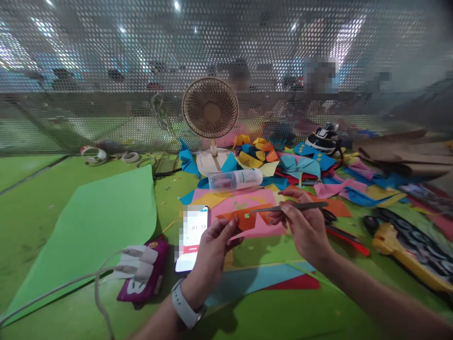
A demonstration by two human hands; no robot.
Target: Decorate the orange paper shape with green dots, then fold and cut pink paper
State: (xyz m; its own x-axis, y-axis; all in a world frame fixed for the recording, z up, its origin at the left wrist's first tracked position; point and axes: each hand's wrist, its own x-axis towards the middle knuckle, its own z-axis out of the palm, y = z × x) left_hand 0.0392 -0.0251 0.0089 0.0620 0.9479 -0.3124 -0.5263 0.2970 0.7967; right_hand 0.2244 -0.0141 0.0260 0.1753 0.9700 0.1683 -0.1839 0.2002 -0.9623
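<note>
My left hand [221, 238] pinches the lower left edge of a folded orange paper piece [260, 218] between thumb and fingers. A small light green square [247, 216] lies on the orange paper. My right hand [300, 222] is closed round metal tweezers [307, 205], whose thin tips reach left over the paper close to the green square. Whether the tips touch the square I cannot tell. Beneath the hands is a pink sheet [219, 203] scattered with tiny green and yellow bits.
A lit phone [193, 236] lies left of my left hand, near a purple power strip [152, 278] with white plugs. Behind stand a fan [211, 113] and a clear bottle [235, 180]. Red-handled scissors [348, 240] and a yellow tool [406, 255] lie right.
</note>
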